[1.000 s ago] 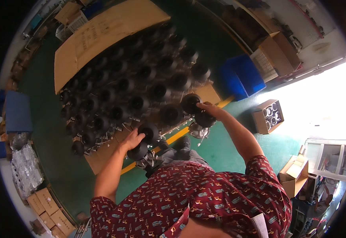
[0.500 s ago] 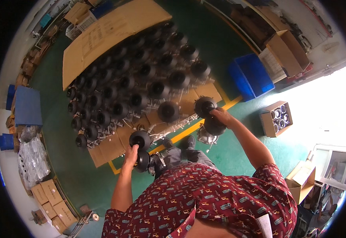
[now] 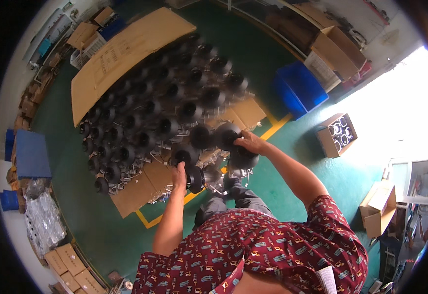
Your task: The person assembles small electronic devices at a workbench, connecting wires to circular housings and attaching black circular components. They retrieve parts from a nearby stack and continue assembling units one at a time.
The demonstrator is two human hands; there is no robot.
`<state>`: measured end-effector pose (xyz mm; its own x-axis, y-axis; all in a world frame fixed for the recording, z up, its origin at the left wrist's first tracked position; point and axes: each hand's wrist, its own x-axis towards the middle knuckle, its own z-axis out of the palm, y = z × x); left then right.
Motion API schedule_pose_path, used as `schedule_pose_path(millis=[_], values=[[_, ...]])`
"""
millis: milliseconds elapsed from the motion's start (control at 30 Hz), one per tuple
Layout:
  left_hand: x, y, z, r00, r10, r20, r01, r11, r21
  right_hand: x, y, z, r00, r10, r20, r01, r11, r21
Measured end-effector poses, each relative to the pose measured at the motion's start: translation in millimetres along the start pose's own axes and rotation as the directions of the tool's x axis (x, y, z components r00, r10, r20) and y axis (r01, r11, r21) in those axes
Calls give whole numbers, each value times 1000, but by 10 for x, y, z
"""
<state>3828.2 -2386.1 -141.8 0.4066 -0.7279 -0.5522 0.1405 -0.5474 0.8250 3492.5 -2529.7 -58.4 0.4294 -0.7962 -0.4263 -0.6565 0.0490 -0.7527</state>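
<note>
Left hand (image 3: pixel 179 176) closed on a black twin-wheel piece, left pair (image 3: pixel 184 155), thumb laid against the upper wheel, other fingers mostly hidden; 2 wheels visible, the second just below and to the right, pale metal fitting (image 3: pixel 212 177) beside it. Right hand (image 3: pixel 251 142) likewise grasping, thumb and fingers at the hub of the right pair (image 3: pixel 227 136); its second wheel sits under the hand, metal parts below. Both pairs held up in front of the body, near each other, over the near edge of the spread. A loose black wheel (image 3: pixel 201 136) shows between and beyond them. Farther out, rows of similar black wheels (image 3: pixel 167 127) with pale stems and metal fittings, somewhat blurred, over a cardboard sheet (image 3: pixel 156 179); a larger cardboard panel (image 3: pixel 125 54) along the far side. Shoes and grey trousers (image 3: pixel 253 200) below the hands, near a yellow floor line (image 3: pixel 278 128) on green floor (image 3: pixel 292 147). Right of the spread: blue bin (image 3: pixel 299 90); nearer, a carton of round pale-rimmed parts (image 3: pixel 327 143), and an open carton (image 3: pixel 378 208) closer to the body. Left side: blue board (image 3: pixel 33 154), plastic-wrapped stack (image 3: pixel 45 223), stacked cartons (image 3: pixel 72 262). Bright opening at far right.
</note>
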Motion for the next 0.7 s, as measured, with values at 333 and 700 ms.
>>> schedule_pose_path(millis=[333, 700], values=[[-583, 395, 28, 933, 300, 197, -332, 931, 155, -877, 19, 391, 994, 53, -98, -35, 983, 178], [-1028, -245, 1429, 665, 135, 735, -558, 743, 368, -3593, 1128, 849, 783, 358, -509, -129, 894, 430]])
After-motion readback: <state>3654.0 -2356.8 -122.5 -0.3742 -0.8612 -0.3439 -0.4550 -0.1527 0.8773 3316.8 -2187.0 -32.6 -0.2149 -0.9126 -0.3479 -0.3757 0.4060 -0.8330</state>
